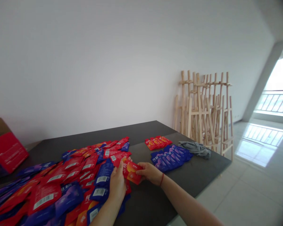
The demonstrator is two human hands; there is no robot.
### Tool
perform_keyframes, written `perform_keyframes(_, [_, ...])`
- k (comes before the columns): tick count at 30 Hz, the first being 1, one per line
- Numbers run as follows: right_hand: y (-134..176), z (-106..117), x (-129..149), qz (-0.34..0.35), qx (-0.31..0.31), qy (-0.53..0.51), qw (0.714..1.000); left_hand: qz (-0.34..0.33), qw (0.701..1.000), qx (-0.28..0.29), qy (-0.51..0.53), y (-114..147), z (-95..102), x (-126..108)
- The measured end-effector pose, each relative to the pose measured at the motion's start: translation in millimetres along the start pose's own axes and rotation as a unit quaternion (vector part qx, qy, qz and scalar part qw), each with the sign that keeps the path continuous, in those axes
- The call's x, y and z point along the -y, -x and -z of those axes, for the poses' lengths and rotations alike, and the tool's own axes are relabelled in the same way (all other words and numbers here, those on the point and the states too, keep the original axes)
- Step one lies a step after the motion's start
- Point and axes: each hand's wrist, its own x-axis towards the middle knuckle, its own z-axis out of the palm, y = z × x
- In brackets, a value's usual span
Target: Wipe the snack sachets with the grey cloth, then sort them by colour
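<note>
Between my two hands is a red packet with an orange print, its front turned up. My left hand grips its left side, and my right hand, with a red string at the wrist, pinches its right edge. Under and left of my left hand spreads a loose heap of red packets and blue packets, many with barcodes showing. Beyond my right hand lies an overlapping row of blue packets. Behind that sits a smaller overlapping row of red packets.
The dark table stands by a pale wall. A grey cloth lies near its right edge. A red box is at the far left. Several wooden easels stand behind the table's right side, on a tiled floor.
</note>
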Motion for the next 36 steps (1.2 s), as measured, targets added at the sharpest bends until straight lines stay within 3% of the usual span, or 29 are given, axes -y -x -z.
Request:
perform_keyframes(5, [3,-3,4,0.015,-0.032,-0.065,0.997,-0.017,0.999,-0.031,-0.010,0,-0.8,-11])
perform_keyframes(9, [6,-7,6,-0.019,0.041,-0.090,0.995,-0.028,0.998,-0.052,-0.007,1,-1.0,-12])
perform_keyframes(12, [6,-7,6,-0.018,0.059,-0.075,0.995,-0.036,0.998,-0.059,-0.012,3,-2.8,-12])
perform_keyframes(18, [3,-3,5,-0.006,0.039,-0.069,0.997,-0.036,0.998,-0.045,-0.014,3,-3.3,-13])
perform_keyframes(22, [3,-6,6,0.019,0.016,-0.077,0.997,-0.001,0.999,0.021,-0.033,0,2.4,-1])
perform_keyframes(25, [4,-9,7,0.031,0.040,-0.086,0.995,0.027,0.995,0.057,-0.077,0,5.6,8])
perform_keyframes(30, [4,-8,4,-0.006,0.089,-0.068,0.994,0.016,0.995,0.046,-0.085,1,6.0,8])
perform_keyframes(36, [5,-6,2,-0.017,0.093,-0.035,0.995,0.026,0.992,0.068,-0.099,2,6.1,9])
